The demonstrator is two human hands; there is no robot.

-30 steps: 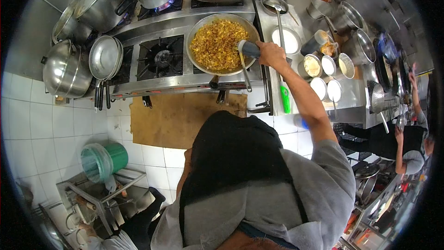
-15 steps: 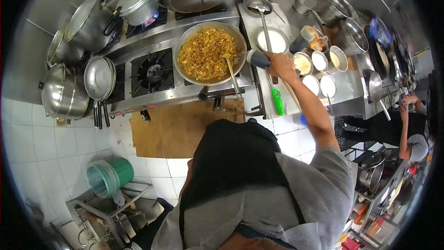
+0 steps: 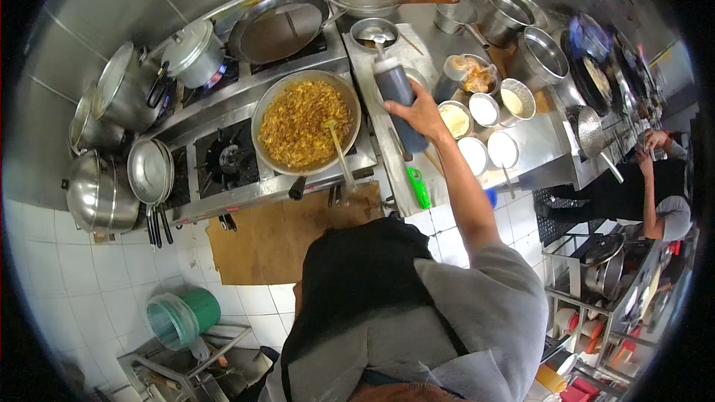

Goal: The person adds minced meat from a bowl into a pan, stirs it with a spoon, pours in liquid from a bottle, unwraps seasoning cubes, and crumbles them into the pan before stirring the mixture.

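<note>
My right hand [image 3: 421, 115] is wrapped round a squeeze bottle [image 3: 397, 89] of dark liquid with a pale cap. The bottle stands upright over the steel counter, its thumb side towards the stove. To its left, a pan [image 3: 258, 138] of browned, crumbly yellow food [image 3: 304, 120] sits on the stove, with a long-handled spoon [image 3: 339, 150] resting in it. Behind the bottle is a metal bowl [image 3: 363, 30] holding a ladle. A green-handled tool [image 3: 418, 187] lies near the counter's front edge. My left hand is out of sight beside my body.
Right of my hand stand several small containers, including a white-filled cup [image 3: 484, 110], and another bottle [image 3: 449, 78]. Lidded pots [image 3: 192, 50] and a wide pan [image 3: 277, 33] occupy the back burners. A co-worker [image 3: 633, 190] stands at far right. A green bin [image 3: 199, 309] is on the floor.
The squeeze bottle has turned from lying sideways, cap towards the pan, to upright with the cap at the top, still in my right hand. The camera view has shifted slightly.
</note>
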